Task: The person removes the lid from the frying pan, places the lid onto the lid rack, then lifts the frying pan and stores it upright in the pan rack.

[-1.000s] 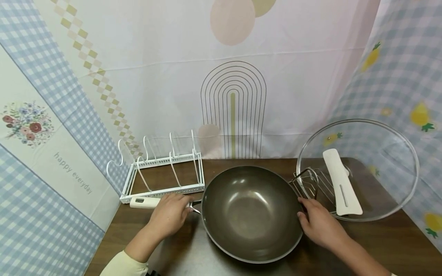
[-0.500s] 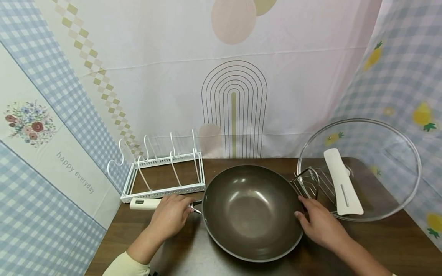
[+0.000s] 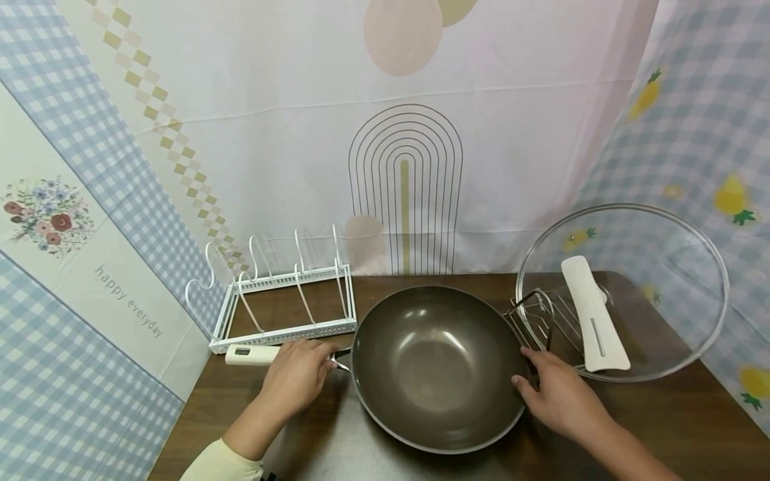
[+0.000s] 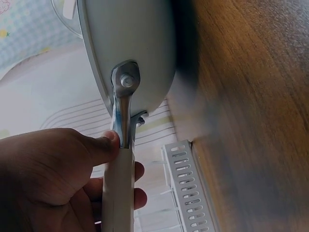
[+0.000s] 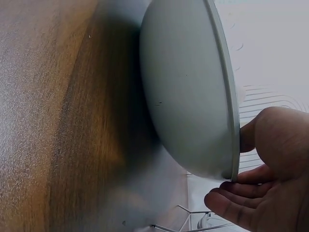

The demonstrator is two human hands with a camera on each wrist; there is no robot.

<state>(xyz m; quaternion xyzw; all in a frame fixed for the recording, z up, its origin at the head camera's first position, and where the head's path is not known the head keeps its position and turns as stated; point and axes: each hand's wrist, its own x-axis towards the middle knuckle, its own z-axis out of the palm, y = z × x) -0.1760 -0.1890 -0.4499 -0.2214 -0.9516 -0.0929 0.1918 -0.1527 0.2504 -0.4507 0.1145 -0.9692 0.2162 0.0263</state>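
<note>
On the table (image 3: 692, 427), the wok (image 3: 438, 366) sits between left hand (image 3: 295, 375) and right hand (image 3: 562, 399).

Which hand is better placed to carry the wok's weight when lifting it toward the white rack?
Probably the left hand: it grips the wok's cream handle, nearest the white rack. The right hand only cups the wok rim.

The head view looks forward and down from above the table (image 3: 692, 427), taking in the whole wok (image 3: 438, 367). The left wrist view sits close beside the wok handle (image 4: 118, 188), apparently facing along it. The right wrist view sits close under the opposite rim. All three share the wok.
</note>
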